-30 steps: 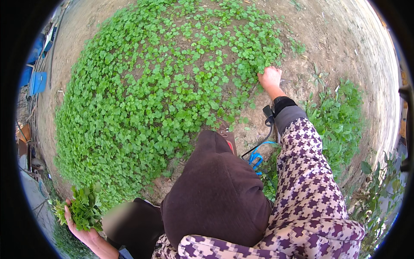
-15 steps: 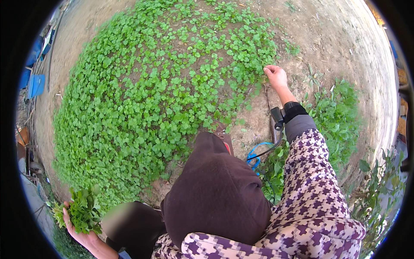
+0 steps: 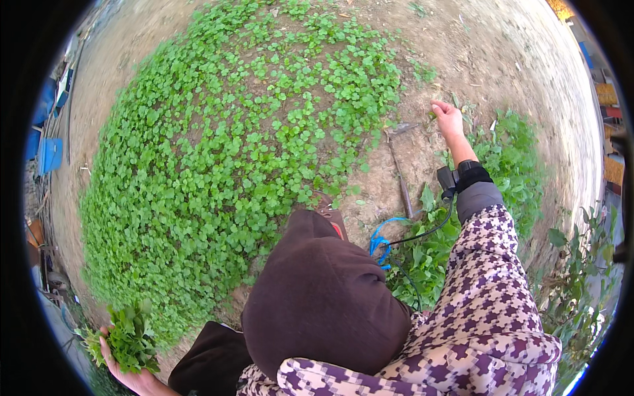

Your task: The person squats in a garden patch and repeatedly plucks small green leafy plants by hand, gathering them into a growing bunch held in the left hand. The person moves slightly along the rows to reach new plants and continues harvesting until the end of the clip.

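Observation:
At the lower left, my left hand point(image 3: 137, 380) is wrapped around a bunch of leafy greens point(image 3: 131, 340), stems and leaves sticking out past the fingers. My right hand point(image 3: 450, 121) reaches out over bare soil, right of the bed of low green plants point(image 3: 218, 158). Its thumb and fingertips are pinched together; a small greenish bit shows by them, too small to name. On the soil just left of that hand lies a thin-handled tool like a small hoe point(image 3: 400, 168).
Taller leafy plants point(image 3: 512, 168) grow right of my right forearm. A blue cord point(image 3: 378, 243) and a black cable point(image 3: 422, 232) run near my right wrist and knee. Bare earth point(image 3: 489, 53) borders the bed. A blue bin point(image 3: 50, 156) stands at the far left.
My right hand has moved right, away from the edge of the plant bed, and still pinches. More of the tool on the soil now shows. My left hand keeps the greens.

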Available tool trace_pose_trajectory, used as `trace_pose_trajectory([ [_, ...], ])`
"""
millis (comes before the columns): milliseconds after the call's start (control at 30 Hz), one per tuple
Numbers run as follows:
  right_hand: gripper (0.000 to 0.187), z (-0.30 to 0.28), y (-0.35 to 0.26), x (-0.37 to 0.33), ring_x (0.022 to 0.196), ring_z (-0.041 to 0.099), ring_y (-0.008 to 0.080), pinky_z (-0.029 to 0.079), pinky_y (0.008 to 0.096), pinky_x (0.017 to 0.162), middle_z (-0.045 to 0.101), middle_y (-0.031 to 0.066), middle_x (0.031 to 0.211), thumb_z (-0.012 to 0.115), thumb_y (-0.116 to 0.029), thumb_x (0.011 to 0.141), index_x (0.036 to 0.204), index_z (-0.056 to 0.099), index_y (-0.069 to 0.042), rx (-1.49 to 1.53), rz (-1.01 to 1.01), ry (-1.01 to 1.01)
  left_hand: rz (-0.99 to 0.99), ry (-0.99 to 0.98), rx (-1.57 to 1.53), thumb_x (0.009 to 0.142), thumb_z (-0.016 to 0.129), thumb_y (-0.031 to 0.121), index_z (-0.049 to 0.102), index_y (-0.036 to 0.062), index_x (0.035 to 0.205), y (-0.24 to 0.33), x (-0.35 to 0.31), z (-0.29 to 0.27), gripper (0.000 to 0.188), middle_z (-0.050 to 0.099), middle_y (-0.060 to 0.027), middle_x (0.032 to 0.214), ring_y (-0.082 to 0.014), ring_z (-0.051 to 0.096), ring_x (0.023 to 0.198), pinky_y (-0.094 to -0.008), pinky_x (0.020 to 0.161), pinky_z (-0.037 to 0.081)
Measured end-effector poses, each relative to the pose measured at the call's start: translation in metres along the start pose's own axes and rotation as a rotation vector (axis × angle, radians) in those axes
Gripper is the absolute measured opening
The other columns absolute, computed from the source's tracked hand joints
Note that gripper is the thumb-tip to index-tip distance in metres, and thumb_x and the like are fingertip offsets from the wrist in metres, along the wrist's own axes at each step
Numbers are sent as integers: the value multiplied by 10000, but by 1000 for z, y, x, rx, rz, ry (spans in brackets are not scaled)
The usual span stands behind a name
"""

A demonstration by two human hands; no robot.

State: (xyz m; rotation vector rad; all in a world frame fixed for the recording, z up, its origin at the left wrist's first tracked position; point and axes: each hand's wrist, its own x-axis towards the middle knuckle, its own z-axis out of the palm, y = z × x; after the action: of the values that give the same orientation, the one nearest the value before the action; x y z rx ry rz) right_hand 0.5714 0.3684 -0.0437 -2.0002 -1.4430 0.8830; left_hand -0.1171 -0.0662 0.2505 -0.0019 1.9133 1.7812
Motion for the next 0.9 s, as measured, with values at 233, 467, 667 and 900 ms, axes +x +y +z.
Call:
trace_pose_trajectory([
  [233,343,-68,40,17,949,662,253,489,357,870,695,104,1043,581,-291,861,1154,665,-133,-436,130,540,-19,-8,-5,945,544,253,627,35,1155,0,1,-6,314,622,-99,1159,-234,591,1056,-412,947,472],
  [467,389,-28,31,-24,726,668,245,504,357,718,701,84,761,646,-492,783,839,727,-116,-432,175,404,16,61,52,939,554,248,633,36,1141,-1,2,7,303,632,-98,1127,-220,600,1030,-375,912,493],
  [667,221,61,-3,-52,827,659,243,517,355,773,684,87,890,627,-259,815,966,706,-117,-395,-218,-74,7,4,72,936,561,242,635,37,1125,-3,-1,16,289,638,-95,1097,-217,614,989,-369,878,508],
  [900,269,118,-25,-55,1034,532,254,427,405,873,593,54,1021,556,-182,811,1049,681,-168,-845,-548,-90,34,140,125,927,570,244,630,34,1131,-8,-3,16,298,642,-95,1094,-221,626,974,-368,858,522],
])
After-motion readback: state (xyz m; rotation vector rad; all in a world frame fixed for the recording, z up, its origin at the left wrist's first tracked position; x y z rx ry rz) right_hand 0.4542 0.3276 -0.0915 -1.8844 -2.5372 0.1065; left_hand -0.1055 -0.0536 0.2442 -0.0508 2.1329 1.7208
